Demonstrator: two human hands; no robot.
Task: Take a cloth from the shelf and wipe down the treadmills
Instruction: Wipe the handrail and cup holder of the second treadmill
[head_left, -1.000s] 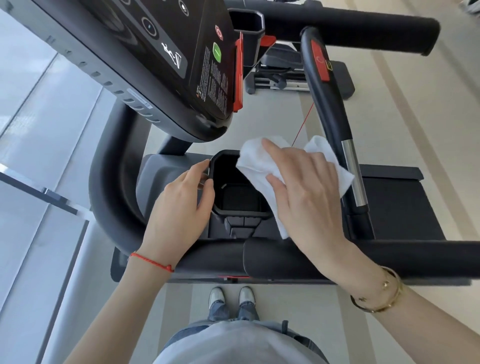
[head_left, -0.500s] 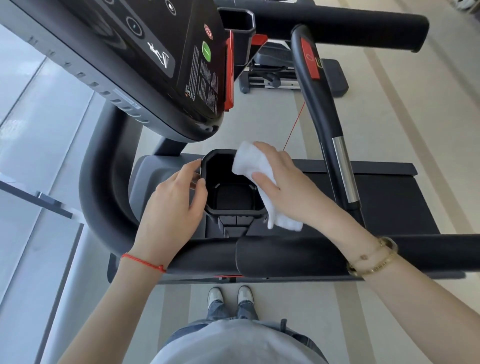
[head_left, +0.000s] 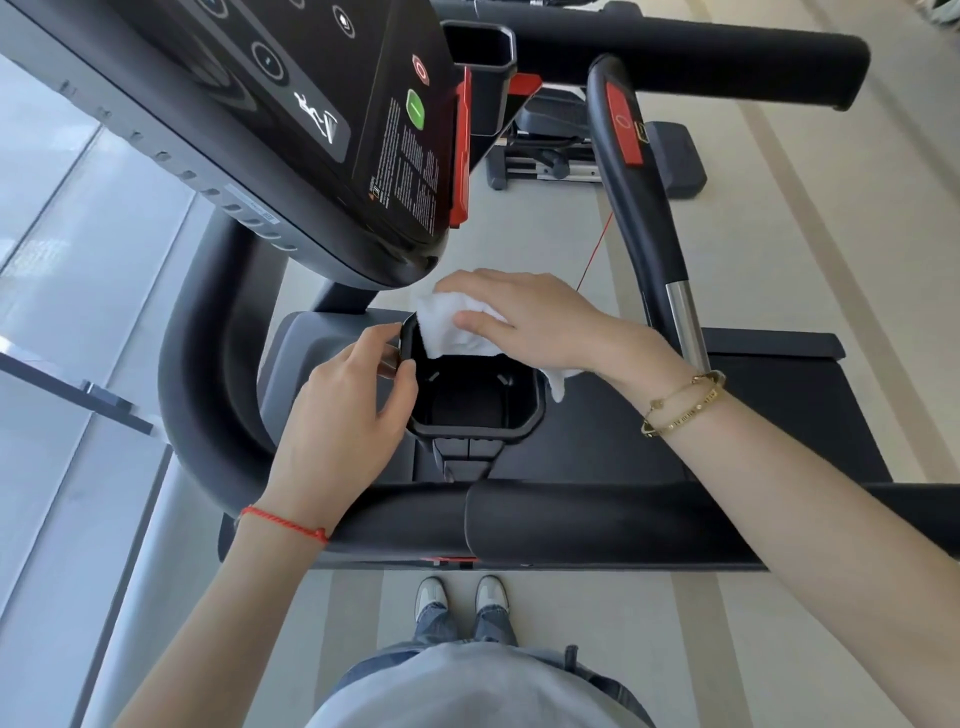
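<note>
- The right hand (head_left: 524, 317) pressed a white cloth (head_left: 452, 332) onto the far rim of the treadmill's black cup holder (head_left: 475, 428). Its fingers lay nearly straight over the cloth with the thumb flat on top, so it pushed the cloth down rather than clenching it.
- The cloth draped over that far rim, with one tail hanging past the holder's right far corner. This suited wiping the lip and inner wall in one pass.
- The left hand (head_left: 343, 410) gripped the holder's left edge, its thumb and fingers curled around the rim. It was probably there to steady the holder against the push of the wiping hand.
- Both forearms reached over the padded front handrail (head_left: 597, 519), which ran across the near edge of the treadmill.
- The console (head_left: 291, 119) overhung the far side of the holder. That left the right hand little room and would explain its flat, low posture beneath it.
- A curved grip with a red button (head_left: 641, 208) rose to the right, well apart from both hands.
- Judging by this, the wipe-down was mid-course, with the holder in hand and the rails perhaps still to be done.
</note>
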